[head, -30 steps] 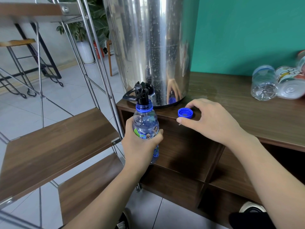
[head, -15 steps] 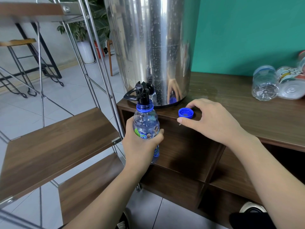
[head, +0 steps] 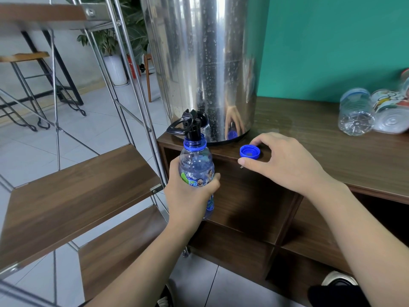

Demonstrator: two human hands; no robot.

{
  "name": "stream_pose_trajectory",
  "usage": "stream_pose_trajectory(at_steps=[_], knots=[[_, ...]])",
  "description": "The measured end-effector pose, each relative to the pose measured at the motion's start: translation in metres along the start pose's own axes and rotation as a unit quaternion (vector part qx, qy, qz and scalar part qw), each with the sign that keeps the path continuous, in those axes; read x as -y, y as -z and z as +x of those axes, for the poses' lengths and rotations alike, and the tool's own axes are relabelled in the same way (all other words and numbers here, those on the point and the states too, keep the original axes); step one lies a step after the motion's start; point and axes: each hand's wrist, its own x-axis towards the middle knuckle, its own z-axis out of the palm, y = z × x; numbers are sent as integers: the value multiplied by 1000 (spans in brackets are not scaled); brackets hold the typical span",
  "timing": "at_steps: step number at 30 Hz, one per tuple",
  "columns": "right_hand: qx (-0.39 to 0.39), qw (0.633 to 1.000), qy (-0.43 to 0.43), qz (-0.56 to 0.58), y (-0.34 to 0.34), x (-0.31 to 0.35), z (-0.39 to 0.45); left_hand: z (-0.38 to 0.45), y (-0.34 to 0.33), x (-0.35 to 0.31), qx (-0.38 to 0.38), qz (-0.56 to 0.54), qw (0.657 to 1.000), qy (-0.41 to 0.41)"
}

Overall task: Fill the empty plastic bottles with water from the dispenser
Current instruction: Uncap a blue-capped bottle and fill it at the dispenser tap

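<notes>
L hand [head: 188, 193] grip wrapped round bottle [head: 197, 167], mouth held right under dispenser [head: 208, 63] tap [head: 191, 124] to catch flow w/o spill; R hand [head: 285, 160] relaxed, grasping nothing, resting on desk [head: 332, 156] beside cap [head: 250, 151], prob. kept handy for recapping.

A clear, blue-necked bottle [head: 196, 167] stands upright, uncapped, mouth under the black tap [head: 192, 125] of the steel dispenser [head: 205, 63]; its blue cap [head: 249, 152] lies upturned nearby.

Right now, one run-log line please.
left hand holds bottle under tap | right hand rests by blue cap on cabinet
</notes>
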Motion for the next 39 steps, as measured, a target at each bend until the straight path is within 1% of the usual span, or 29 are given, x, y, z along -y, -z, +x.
stream_pose_trajectory(at_steps=[39], knots=[[13, 1000, -14, -7, 2, 5, -1, 1, 1, 1, -11, 4, 1000, -4]])
